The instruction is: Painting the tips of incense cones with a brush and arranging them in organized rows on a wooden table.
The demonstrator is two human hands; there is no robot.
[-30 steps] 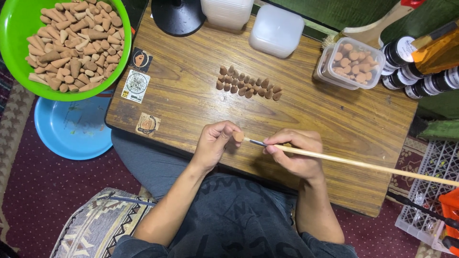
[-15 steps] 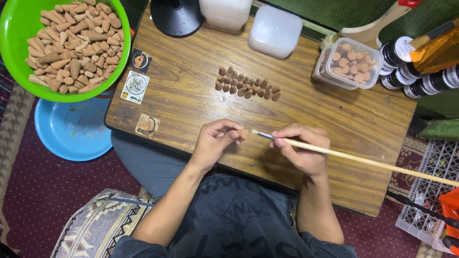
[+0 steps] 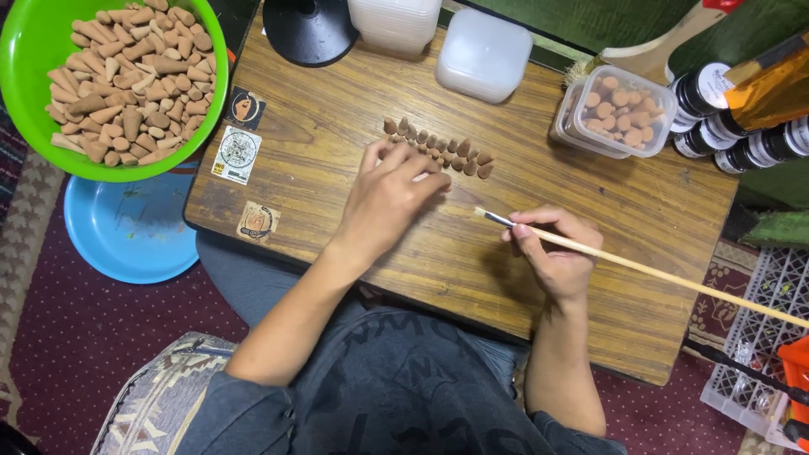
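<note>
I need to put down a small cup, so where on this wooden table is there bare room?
Bare wood lies along the table's right side, between the clear tub of cones and the right hand with the brush. Another patch sits between the stickers and the left hand. The far edge is crowded: black stand, white tubs, row of cones.

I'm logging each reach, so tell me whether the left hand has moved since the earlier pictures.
Yes. The left hand has gone from beside the brush tip forward across the wooden table to the row of small brown cones, fingers now touching them.
</note>
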